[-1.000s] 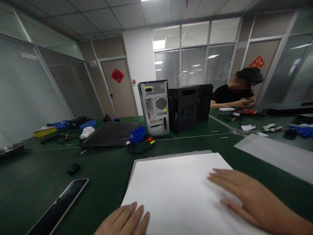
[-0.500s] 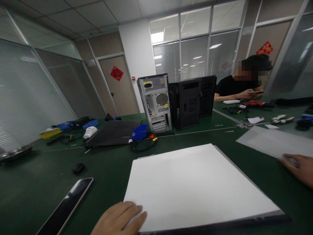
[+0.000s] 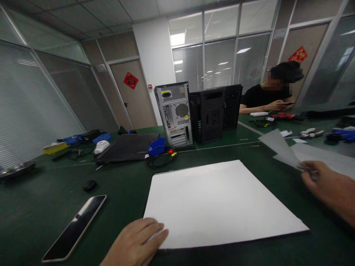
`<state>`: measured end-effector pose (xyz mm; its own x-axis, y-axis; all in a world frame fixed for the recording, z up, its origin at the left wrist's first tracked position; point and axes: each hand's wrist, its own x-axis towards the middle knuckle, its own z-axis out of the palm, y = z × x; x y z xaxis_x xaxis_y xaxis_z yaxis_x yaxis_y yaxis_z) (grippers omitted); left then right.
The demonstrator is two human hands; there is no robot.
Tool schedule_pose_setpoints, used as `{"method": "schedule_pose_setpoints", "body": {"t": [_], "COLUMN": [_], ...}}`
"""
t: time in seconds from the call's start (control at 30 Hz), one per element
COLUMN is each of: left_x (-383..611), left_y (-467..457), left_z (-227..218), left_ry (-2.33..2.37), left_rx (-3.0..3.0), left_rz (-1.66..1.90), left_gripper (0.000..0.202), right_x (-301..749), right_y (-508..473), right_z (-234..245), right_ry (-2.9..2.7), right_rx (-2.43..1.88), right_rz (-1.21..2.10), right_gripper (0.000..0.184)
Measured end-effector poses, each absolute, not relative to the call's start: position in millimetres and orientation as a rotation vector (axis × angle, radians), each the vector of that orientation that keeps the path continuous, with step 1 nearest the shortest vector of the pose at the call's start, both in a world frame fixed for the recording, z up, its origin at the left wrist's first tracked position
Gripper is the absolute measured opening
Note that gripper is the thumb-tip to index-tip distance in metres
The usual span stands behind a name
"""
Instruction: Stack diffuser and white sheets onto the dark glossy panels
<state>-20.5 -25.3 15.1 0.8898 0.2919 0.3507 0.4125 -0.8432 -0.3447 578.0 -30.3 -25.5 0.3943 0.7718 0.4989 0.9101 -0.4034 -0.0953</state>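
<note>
A large white sheet (image 3: 219,203) lies flat in front of me, with a thin dark edge showing along its near side. My left hand (image 3: 134,240) is closed at its near left corner, thumb and fingers at the edge. To the right, my right hand (image 3: 327,186) pinches a translucent film (image 3: 279,147) and holds it raised and bent. A small greyish thing shows between those fingers, too blurred to name. Behind that hand another translucent sheet (image 3: 324,157) rests on the table.
A phone (image 3: 76,229) and a round black object (image 3: 89,185) lie at left. Farther back stand an open computer case (image 3: 176,114) and black panels (image 3: 210,116), near a blue object with a cable (image 3: 156,147). A person (image 3: 256,98) sits across the table at right.
My right hand has moved left and lifted a translucent film off the table. My left hand stays at the white sheet's corner. The view has shifted slightly.
</note>
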Motion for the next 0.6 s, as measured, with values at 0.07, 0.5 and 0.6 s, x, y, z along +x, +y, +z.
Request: {"method": "schedule_pose_setpoints", "body": {"t": [0.07,0.5,0.6], "left_x": [-18.5,-20.1,4.0], "left_y": [-25.9,-28.3,-36.0], "left_z": [15.2,21.7,35.9], "left_ry": [-0.513,-0.535,-0.566], "left_rx": [-2.649,-2.58,-2.457], "left_rz": [-0.397,-0.371,-0.496], "left_gripper": [0.035,0.051,0.034], "right_x": [550.6,457.6,449.2], "right_y": [-34.5,-52.7,-54.9], "right_z": [-15.7,-5.2,-3.7], "right_ry": [-1.506,-1.978,-2.027], "right_rx": [-2.282,-1.56,-1.438], "right_rz": [-0.543,-1.069,-1.054], "right_gripper": [0.049,0.034,0.032]}}
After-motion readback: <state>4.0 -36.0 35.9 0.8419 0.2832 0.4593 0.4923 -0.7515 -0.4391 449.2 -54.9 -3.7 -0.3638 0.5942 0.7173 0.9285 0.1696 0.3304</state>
